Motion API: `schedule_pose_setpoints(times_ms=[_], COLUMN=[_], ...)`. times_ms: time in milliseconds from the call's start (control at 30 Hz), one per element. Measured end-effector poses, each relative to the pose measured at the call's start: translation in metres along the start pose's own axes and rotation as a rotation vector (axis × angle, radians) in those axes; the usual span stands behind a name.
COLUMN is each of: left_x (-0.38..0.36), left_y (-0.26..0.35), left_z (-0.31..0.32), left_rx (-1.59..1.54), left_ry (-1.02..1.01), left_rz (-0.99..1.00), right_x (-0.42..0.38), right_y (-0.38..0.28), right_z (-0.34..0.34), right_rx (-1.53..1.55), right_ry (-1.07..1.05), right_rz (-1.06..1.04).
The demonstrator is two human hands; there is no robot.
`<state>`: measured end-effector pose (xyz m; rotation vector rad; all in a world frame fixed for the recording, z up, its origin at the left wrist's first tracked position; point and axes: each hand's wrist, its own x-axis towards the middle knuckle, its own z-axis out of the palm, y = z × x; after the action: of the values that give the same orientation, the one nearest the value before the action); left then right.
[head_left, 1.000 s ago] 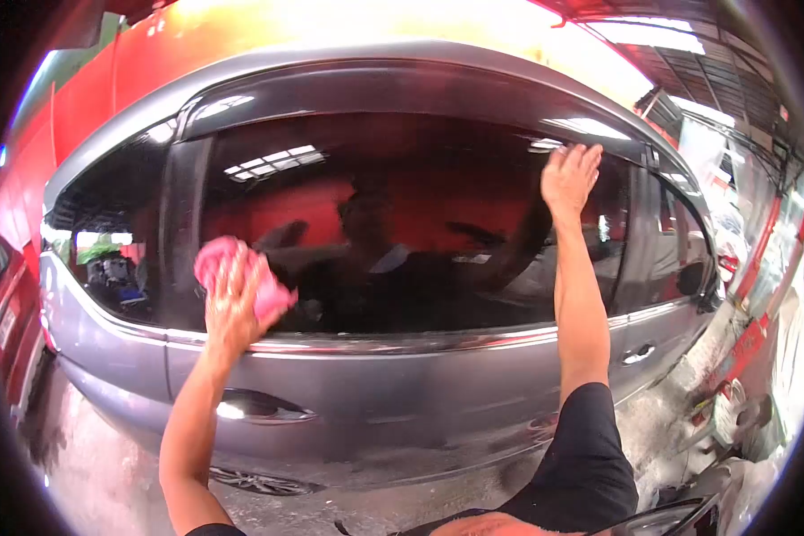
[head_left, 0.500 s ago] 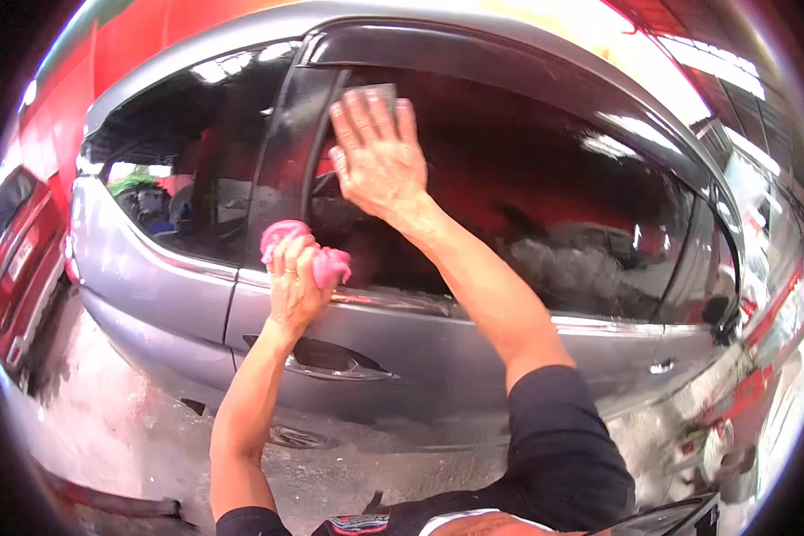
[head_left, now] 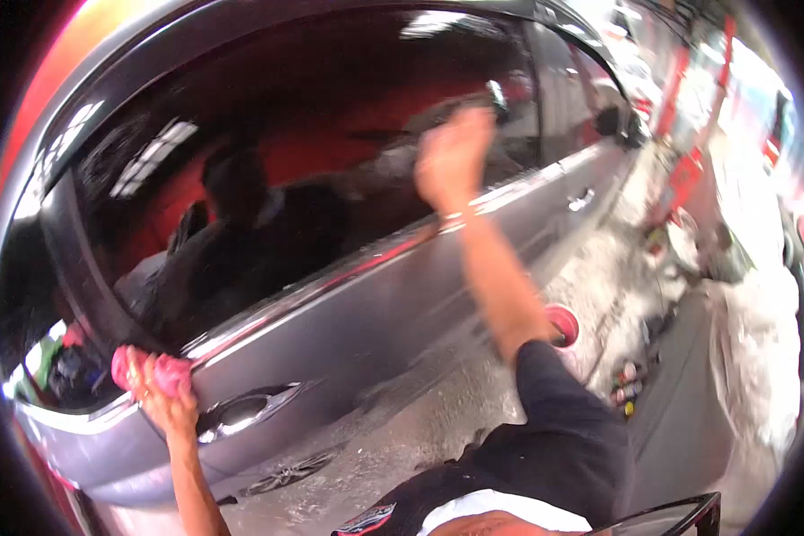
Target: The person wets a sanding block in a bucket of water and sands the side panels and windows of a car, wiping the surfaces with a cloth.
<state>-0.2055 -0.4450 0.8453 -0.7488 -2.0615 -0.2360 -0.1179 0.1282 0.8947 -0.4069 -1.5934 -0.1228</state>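
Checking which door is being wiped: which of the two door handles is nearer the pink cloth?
The rear door handle, just right of the pink cloth in the left hand; the front handle sits far up right.

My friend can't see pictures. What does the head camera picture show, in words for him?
A person leans toward a grey car door: the left hand grips a pink cloth near the door handle, and the blurred right hand is raised against the dark window.

Left hand [head_left: 156, 393] raised on a bent arm, fingers curled shut in a tight grip, right hand [head_left: 453, 156] lifted high on an outstretched arm, blurred, fingers loosely spread, well apart from the left.
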Motion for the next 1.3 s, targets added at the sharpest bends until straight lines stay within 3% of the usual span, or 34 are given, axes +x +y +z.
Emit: schedule_pose_setpoints(times_ms=[33,67,167,233,267,367,400,433,500,567,600,700,767,867,900,967,1133,1200,1233,1267,1300], left_x=[0.002,0.003,0.002,0.002,0.001,0.007,0.003,0.008,0.001,0.004,0.001,0.0,0.002,0.005,0.005,0.005,-0.009,-0.008,-0.008,-0.003,0.002], left_y=[-0.002,-0.004,-0.003,-0.007,-0.009,0.006,0.009,0.011,-0.005,-0.005,-0.01,-0.003,-0.003,0.006,0.005,0.01,-0.002,-0.002,0.0,0.002,0.009], left_z=[-0.001,0.002,0.005,0.005,0.005,0.021,0.017,0.017,0.024,0.027,0.026,0.025,0.021,0.018,0.014,0.017,0.022,0.02,0.022,0.02,0.022], left_rx=[0.062,0.047,0.018,0.039,0.061,0.118,0.121,0.127,0.117,0.099,0.133,0.124,0.148,0.175,0.181,0.115,0.164,0.158,0.154,0.12,0.115], left_ry=[0.016,0.071,0.125,0.12,0.145,0.25,0.199,0.164,0.192,0.237,0.217,0.215,0.195,0.191,0.196,0.199,0.148,0.167,0.159,0.207,0.226], left_rz=[0.053,0.091,0.107,0.135,0.144,0.024,-0.024,-0.064,0.016,0.013,0.02,-0.011,0.03,0.018,0.009,-0.018,-0.087,-0.109,-0.111,-0.051,-0.062], right_x=[-0.01,-0.021,-0.028,-0.004,-0.002,-0.007,-0.026,-0.03,-0.039,-0.006,-0.007,-0.009,0.0,0.041,0.039,0.02,0.095,0.145,0.142,0.144,0.149], right_y=[-0.069,-0.111,-0.105,-0.003,0.025,0.084,0.063,0.046,0.026,0.117,0.108,0.056,0.046,0.136,0.135,0.077,0.1,0.122,0.103,0.088,0.076], right_z=[-0.035,-0.062,-0.047,-0.039,-0.023,0.004,0.01,0.004,-0.014,-0.001,0.002,-0.004,-0.02,0.014,0.024,0.011,0.013,0.015,0.018,0.016,0.013], right_rx=[0.118,0.373,0.427,0.146,0.138,-0.05,-0.443,-0.448,0.041,0.156,0.16,0.108,0.162,0.062,0.077,0.179,0.117,0.136,0.132,0.13,0.129], right_ry=[-0.082,-0.347,-0.409,-0.313,-0.303,-0.144,-0.446,-0.446,-0.221,-0.276,-0.279,-0.185,-0.314,-0.132,-0.05,-0.109,-0.132,-0.222,-0.207,-0.191,-0.189], right_rz=[-0.011,-0.186,-0.282,0.262,0.268,0.613,0.208,0.213,0.222,0.808,0.8,0.179,-0.125,0.547,0.551,-0.003,-0.195,0.357,0.071,0.058,-0.168])
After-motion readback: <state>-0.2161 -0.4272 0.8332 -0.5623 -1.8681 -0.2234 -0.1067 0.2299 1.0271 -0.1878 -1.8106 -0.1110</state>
